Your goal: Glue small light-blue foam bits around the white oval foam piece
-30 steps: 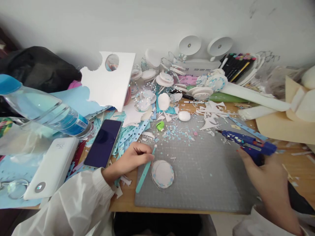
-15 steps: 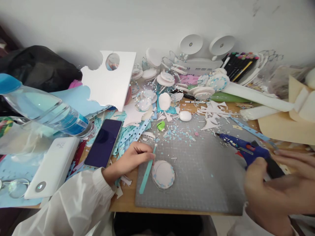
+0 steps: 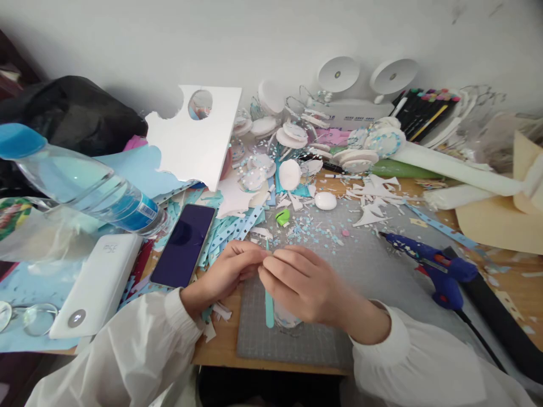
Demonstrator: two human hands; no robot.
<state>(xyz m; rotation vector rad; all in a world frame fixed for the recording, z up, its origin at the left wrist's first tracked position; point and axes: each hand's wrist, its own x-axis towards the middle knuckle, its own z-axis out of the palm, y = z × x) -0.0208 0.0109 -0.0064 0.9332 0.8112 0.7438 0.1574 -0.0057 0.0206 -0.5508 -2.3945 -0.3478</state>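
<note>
My left hand [image 3: 231, 268] is closed in a pinch on a slim pair of teal tweezers [image 3: 269, 308], their narrow tip up and broad end down. My right hand [image 3: 303, 282] meets it, its bent fingers closed over the middle of the tweezers; the fingertips of both hands touch and partly hide one another. Below the right hand, mostly covered, a round white disc with blue bits on its rim [image 3: 286, 319] lies on the grey cutting mat [image 3: 258, 345]. To the right, a blue glue gun [image 3: 428, 257] lies on its side, out of the hands.
Behind the hands are blue confetti, a green clip [image 3: 282, 217] and a white oval piece [image 3: 325, 200]. A phone [image 3: 183, 246], a power bank [image 3: 95, 285] and a tilted water bottle [image 3: 91, 186] are at left. Decorated discs [image 3: 292, 135] crowd the back; markers [image 3: 428, 113] stand at right.
My right hand has left the glue gun, now lying at the right, and come across to my left hand. The tweezers have turned more upright.
</note>
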